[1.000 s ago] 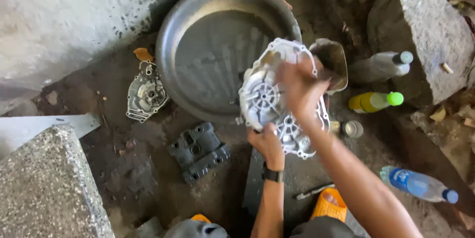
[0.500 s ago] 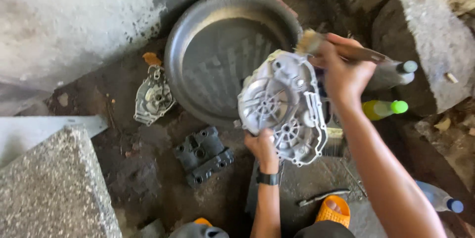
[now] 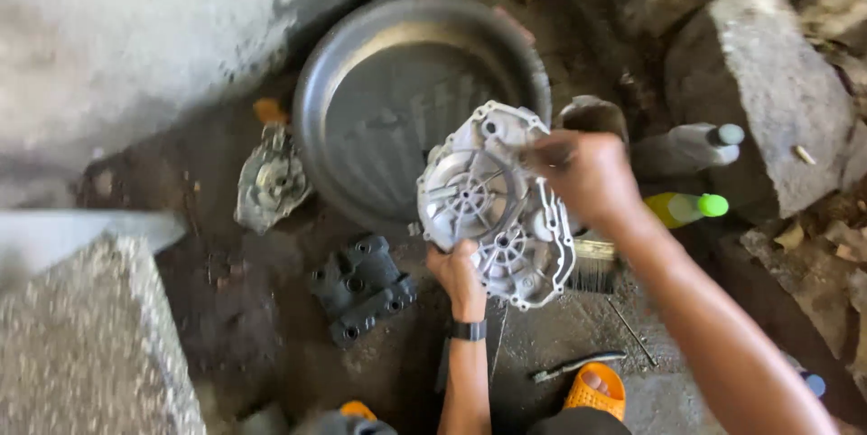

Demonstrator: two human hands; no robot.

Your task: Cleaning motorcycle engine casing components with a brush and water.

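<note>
Gripping the lower edge of a pale cast-metal engine cover (image 3: 495, 205), the left hand (image 3: 459, 274) has its fingers curled shut on the rim, holding the part tilted up with its ribbed inner face toward the camera, just over the near rim of a large round metal basin (image 3: 316, 92). The right hand (image 3: 587, 173) is at the cover's upper right edge, fingers bunched together around something small and blurred, perhaps a brush handle; what exactly it pinches I cannot tell.

On the dark, oily ground, a smaller grey casing (image 3: 269, 180) lies just beside the basin's left rim, and a black block-shaped part (image 3: 363, 286) sits near the basin's front edge, left of the held cover. A flat brush (image 3: 594, 265) shows just behind the cover's right side. A grey bottle (image 3: 695, 144) and a yellow bottle with a green cap (image 3: 688, 207) lie toward the right, near a rough stone block (image 3: 768, 83). A slim metal tool (image 3: 578, 364) rests near an orange sandal (image 3: 596, 390) at the bottom.

Judging by its look, the cover's inner face is already fairly clean and bright next to the grimy parts on the ground, so the work on it seems well along, while the casing and black block appear still untouched
</note>
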